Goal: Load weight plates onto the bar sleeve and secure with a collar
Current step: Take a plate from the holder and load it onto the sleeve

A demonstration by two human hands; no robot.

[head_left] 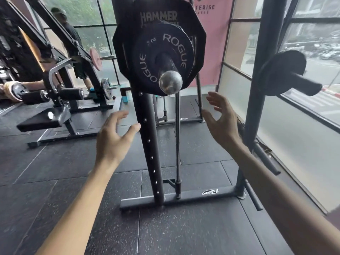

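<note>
The bar sleeve (170, 78) points toward me at the top centre, its round steel end nearest. A small black plate marked ROGUE (147, 57) sits on it in front of a large many-sided plate marked HAMMER (195, 24). No collar is visible on the sleeve. My left hand (114, 138) hovers below and left of the plates, fingers relaxed, holding nothing. My right hand (220, 118) hovers below and right of them, fingers spread, also empty. Neither hand touches a plate.
A black rack upright (149, 144) and a chrome guide rod (177, 144) run down between my hands to a base bar (184, 197). A storage peg with a plate (287, 74) sticks out at right by the window. A bench machine (60, 107) and a person stand at left.
</note>
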